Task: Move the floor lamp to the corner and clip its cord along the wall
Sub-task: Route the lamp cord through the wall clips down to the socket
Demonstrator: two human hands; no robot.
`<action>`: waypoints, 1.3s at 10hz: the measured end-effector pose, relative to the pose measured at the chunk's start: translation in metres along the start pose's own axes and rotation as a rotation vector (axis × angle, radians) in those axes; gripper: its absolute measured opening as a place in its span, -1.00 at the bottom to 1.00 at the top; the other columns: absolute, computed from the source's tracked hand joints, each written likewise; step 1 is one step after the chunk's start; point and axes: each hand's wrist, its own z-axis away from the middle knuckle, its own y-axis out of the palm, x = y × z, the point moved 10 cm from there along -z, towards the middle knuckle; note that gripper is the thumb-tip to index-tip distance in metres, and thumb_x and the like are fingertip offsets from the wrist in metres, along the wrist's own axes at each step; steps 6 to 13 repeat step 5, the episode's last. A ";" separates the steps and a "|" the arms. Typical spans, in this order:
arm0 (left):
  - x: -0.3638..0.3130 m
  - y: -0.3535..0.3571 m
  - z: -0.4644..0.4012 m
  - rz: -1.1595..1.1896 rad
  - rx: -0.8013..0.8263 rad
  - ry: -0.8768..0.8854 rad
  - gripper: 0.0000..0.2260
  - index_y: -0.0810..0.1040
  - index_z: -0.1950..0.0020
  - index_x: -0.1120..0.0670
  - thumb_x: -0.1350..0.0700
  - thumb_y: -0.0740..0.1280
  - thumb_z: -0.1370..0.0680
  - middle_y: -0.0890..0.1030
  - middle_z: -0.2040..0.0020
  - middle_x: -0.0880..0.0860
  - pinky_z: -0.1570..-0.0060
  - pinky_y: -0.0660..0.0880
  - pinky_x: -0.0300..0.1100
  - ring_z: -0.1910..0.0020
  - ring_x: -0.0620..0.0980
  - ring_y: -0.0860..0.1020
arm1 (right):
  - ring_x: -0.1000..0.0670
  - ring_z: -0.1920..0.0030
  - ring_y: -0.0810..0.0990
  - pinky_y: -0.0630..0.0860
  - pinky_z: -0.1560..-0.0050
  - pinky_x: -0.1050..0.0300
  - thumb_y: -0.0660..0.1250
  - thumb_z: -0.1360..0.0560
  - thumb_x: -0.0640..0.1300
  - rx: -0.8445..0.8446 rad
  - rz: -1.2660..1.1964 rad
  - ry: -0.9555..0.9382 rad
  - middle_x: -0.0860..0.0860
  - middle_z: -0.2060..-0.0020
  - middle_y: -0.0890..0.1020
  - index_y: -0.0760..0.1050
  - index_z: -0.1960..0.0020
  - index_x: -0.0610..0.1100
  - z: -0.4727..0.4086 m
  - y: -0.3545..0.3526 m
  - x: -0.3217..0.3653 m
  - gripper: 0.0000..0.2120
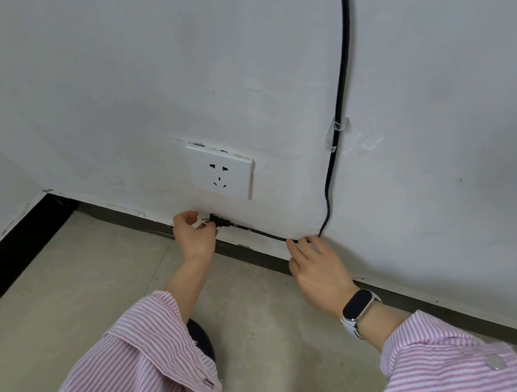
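A black cord (pixel 341 78) runs down the white wall and passes through a clear clip (pixel 336 133). Near the skirting it bends left and ends in a black plug (pixel 219 222), which is not in the white socket (pixel 220 172) above it. My left hand (pixel 195 237) is at the plug, fingers curled under its prongs and body. My right hand (pixel 316 268) pinches the cord at its bend, low on the wall. The lamp itself is out of view.
A dark skirting board (pixel 427 308) lines the foot of the wall above a grey tiled floor (pixel 74 274). The room corner (pixel 47 193) lies to the left. A dark rounded object (pixel 202 343) sits on the floor under my left sleeve.
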 end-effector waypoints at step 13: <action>-0.118 0.012 0.098 -0.640 -0.003 0.872 -0.75 0.45 -0.13 0.11 0.24 0.30 -0.46 0.50 -0.15 0.12 -0.10 0.28 -0.06 -0.14 0.10 0.45 | -0.18 -0.04 0.57 0.57 0.08 -0.08 0.19 -0.44 -0.28 -0.171 -0.651 0.033 -0.12 -0.11 0.61 0.51 -0.15 -0.18 0.004 -0.078 -0.019 -0.69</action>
